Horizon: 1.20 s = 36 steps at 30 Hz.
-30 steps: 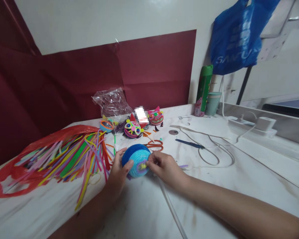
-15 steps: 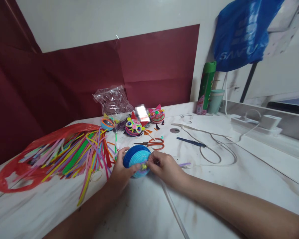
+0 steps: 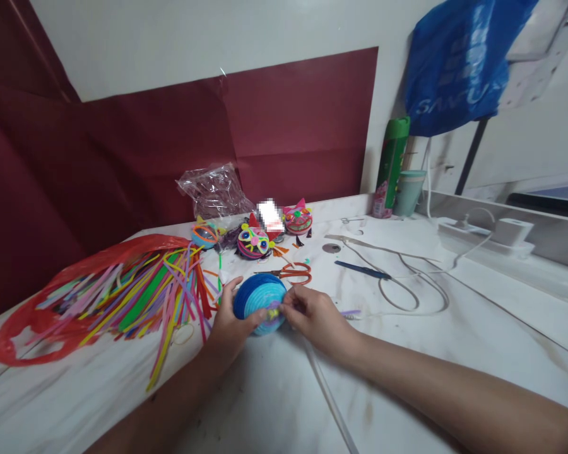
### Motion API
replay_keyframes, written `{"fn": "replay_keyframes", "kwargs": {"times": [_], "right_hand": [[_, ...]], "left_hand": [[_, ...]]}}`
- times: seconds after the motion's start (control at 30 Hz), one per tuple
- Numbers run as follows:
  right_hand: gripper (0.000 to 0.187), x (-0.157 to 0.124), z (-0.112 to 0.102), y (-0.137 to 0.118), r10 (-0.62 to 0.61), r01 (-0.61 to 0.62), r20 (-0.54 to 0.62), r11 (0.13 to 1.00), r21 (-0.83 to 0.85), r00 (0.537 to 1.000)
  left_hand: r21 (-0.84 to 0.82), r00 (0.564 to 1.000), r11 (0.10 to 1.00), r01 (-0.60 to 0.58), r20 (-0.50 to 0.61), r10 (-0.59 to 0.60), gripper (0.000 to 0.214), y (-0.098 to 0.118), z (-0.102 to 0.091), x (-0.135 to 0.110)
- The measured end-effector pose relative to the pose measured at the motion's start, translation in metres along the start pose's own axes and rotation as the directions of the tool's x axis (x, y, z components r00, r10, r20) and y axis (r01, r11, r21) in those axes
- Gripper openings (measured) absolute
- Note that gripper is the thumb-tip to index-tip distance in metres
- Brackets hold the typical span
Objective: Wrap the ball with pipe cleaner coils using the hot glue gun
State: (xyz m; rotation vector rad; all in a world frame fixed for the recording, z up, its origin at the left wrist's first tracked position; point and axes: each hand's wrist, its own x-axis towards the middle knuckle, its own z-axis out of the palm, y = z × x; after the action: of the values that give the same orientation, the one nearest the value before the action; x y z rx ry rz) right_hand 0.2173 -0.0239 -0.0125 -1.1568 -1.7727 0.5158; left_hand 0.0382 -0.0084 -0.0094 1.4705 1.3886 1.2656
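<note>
A ball wrapped in dark and light blue pipe cleaner (image 3: 260, 295) is held just above the marble-patterned table. My left hand (image 3: 230, 321) wraps around its left side, thumb resting on the front. On that front sits a small purple and yellow patch (image 3: 273, 312). My right hand (image 3: 315, 315) is at the ball's right side, its thumb and fingertips pinched together against the patch; what lies between them is too small to make out. Orange-handled scissors (image 3: 297, 273) lie right behind the ball.
Many coloured pipe cleaners (image 3: 142, 290) spill from a red plastic bag (image 3: 23, 353) on the left. Decorated balls with faces (image 3: 254, 243) stand at the back. To the right are a blue-handled tool (image 3: 362, 270) with a cord, a glue stick (image 3: 331, 397) and a power strip (image 3: 483, 236).
The ball has turned and lifted very slightly in my left hand. My right fingers stay pinched at its front, with little other movement.
</note>
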Motion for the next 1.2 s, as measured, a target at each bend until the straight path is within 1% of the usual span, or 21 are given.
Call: {"fn": "replay_keyframes", "kwargs": {"times": [0.1,0.27,0.47,0.57,0.7,0.93,1.03,1.2], "right_hand": [[0.018,0.0006,0.0000,0.0003,-0.005,0.005,0.003,1.000,0.004,1.000],[0.019,0.0007,-0.0003,0.0009,0.004,-0.004,0.020,1.000,0.002,1.000],[0.018,0.0001,0.0010,0.0006,-0.005,0.006,0.044,1.000,-0.010,0.999],[0.016,-0.0009,0.0014,0.0001,-0.008,0.008,0.033,1.000,0.013,0.999],[0.015,-0.0021,0.0012,0.0001,-0.018,0.018,-0.001,0.999,0.042,1.000],[0.019,-0.0015,0.0017,-0.0009,-0.006,0.005,0.029,0.999,0.048,1.000],[0.019,-0.0010,0.0013,-0.0016,-0.015,0.014,0.024,0.999,0.043,1.000],[0.021,-0.0016,0.0012,-0.0006,-0.025,0.024,0.022,0.999,0.030,0.999]], "left_hand": [[-0.020,1.000,1.000,-0.004,0.022,0.005,0.085,0.0003,0.0014,-0.0007],[-0.007,0.999,1.000,-0.013,0.050,0.013,0.080,0.0013,0.0023,-0.0018],[0.048,0.999,0.998,-0.044,-0.014,0.045,0.073,-0.0022,0.0027,-0.0001],[0.062,0.999,0.997,-0.043,-0.021,0.044,0.075,-0.0033,0.0030,0.0001],[0.040,0.999,0.999,-0.032,-0.014,0.032,0.081,-0.0042,0.0016,-0.0003],[0.020,0.998,0.998,-0.068,-0.002,0.068,0.081,-0.0073,0.0003,0.0010],[0.027,0.997,0.996,-0.080,0.002,0.080,0.081,-0.0055,0.0011,-0.0006],[0.006,0.998,0.998,-0.055,0.016,0.055,0.082,0.0025,0.0027,-0.0043]]}}
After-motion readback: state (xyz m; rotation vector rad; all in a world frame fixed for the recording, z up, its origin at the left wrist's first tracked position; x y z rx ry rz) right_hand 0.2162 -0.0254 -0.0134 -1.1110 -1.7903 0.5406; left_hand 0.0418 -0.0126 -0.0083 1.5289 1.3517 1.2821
